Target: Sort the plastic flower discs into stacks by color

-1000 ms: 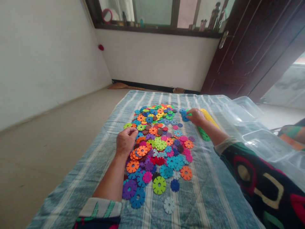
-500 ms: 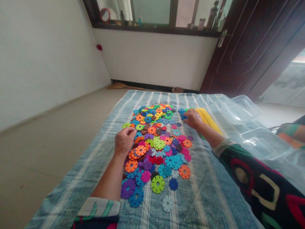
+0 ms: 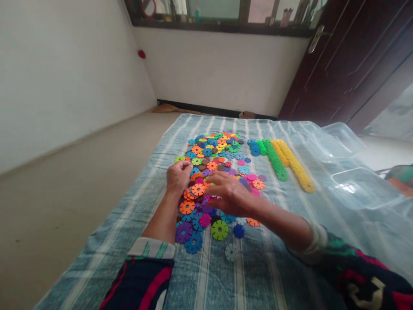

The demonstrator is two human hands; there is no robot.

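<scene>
Reaching over the pile (image 3: 212, 165) with the right hand (image 3: 229, 194): palm down, fingers spread, tips toward the left edge of the cloth (image 3: 258, 275). Can't tell if it touches any discs. Left hand (image 3: 179, 175) is at the pile's left side, thumb and fingertips pressed together; can't tell if a disc is pinched between them.

Pile = mixed-colour slotted discs, running from near the cloth's far edge toward the near side, closer to the left edge than the right. Near end is looser: purple disc (image 3: 183, 232) and blue disc (image 3: 193, 242) overlap, lime disc (image 3: 220, 230) and navy disc (image 3: 239, 231) lie flat, pale disc (image 3: 231, 252) is nearest the near edge.

Right of the pile, toward the far right corner, five rows side by side: blue row (image 3: 254, 147), short green row (image 3: 261, 148), long green row (image 3: 275, 160), short yellow row (image 3: 280, 153), long yellow row (image 3: 297, 167). Long yellow reaches closest to the near edge.

Clear tubs along the right edge: far tub (image 3: 335, 144), nearer tub (image 3: 366, 189).
</scene>
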